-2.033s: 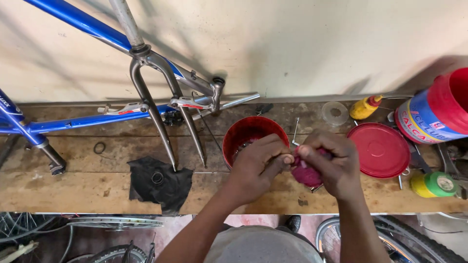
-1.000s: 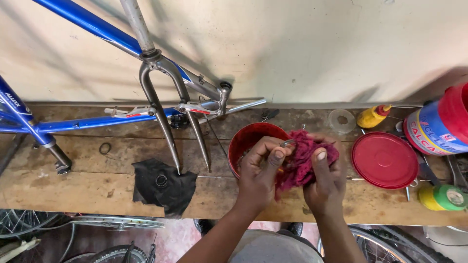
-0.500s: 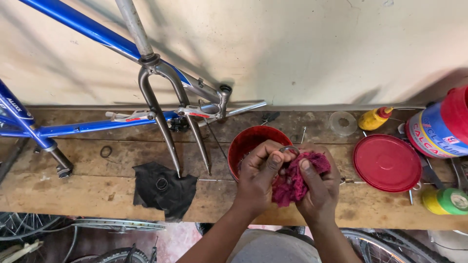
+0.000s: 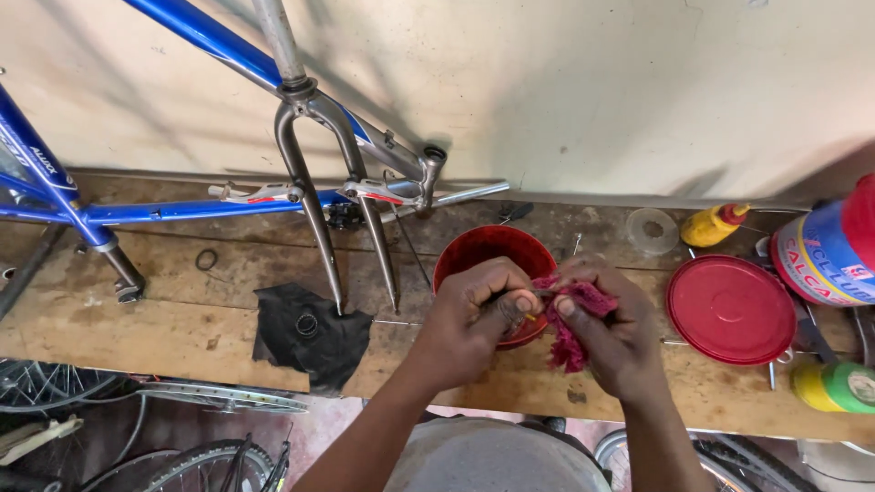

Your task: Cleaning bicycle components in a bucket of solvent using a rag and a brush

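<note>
Both hands meet over a red bowl [image 4: 483,251] on the surface [image 4: 182,319]. The right hand [image 4: 615,333] is bunched around a red rag [image 4: 574,319], presumably for wiping. The left hand [image 4: 474,314] pinches a small part [image 4: 527,314] against it.

A crimson cloth rag [image 4: 572,321], a red plastic tub [image 4: 483,251] with a red round lid [image 4: 731,309], a blue bicycle frame [image 4: 196,36], and a yellow squeeze bottle [image 4: 713,226] on a brown wooden tabletop [image 4: 137,319].
</note>
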